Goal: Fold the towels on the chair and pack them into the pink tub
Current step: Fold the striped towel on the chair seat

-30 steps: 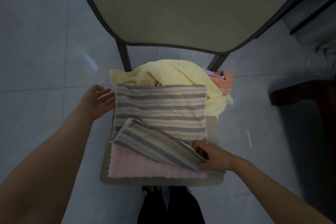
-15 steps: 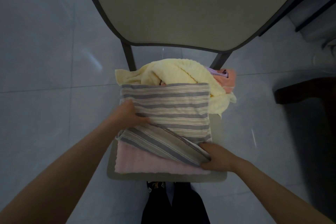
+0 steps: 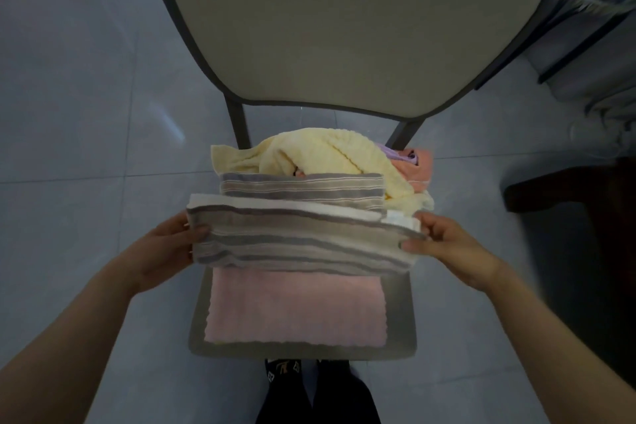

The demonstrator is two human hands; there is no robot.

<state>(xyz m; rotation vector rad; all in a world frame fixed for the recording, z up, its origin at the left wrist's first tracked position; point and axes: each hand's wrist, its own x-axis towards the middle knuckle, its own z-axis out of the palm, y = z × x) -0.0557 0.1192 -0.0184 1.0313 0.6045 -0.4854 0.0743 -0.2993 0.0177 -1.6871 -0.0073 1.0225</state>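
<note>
A: Hands?

B: Well apart, one at each end of the striped towel (image 3: 303, 237). Left hand (image 3: 168, 248) at centre left of the frame, thumb laid over the near face, the other fingers hidden behind the cloth. Right hand (image 3: 444, 244) at centre right, pinching the corner, fingertips curled onto it.

A: Where does the towel sit?

B: Mid-frame, over the chair (image 3: 399, 313) seat. The near part is doubled over and held up as a thick band; a far strip lies flat behind it. It looks lifted off the layer below, but the underside is hidden, so I cannot tell whether it touches.

A: Below it?

B: A pink towel (image 3: 296, 310), flat on the front of the seat, its far edge covered by the striped one.

A: Behind?

B: A yellow towel (image 3: 327, 151) in a loose heap at the back of the seat. A coral towel (image 3: 416, 165) and a bit of lilac cloth (image 3: 395, 153) show at its right, mostly buried.

A: Edges of the frame?

B: Chair back (image 3: 344, 27) cut off at the top. Dark shoes (image 3: 282, 368) at the bottom centre, dim. A dark shape (image 3: 568, 189) at the right, too shadowed to name.
</note>
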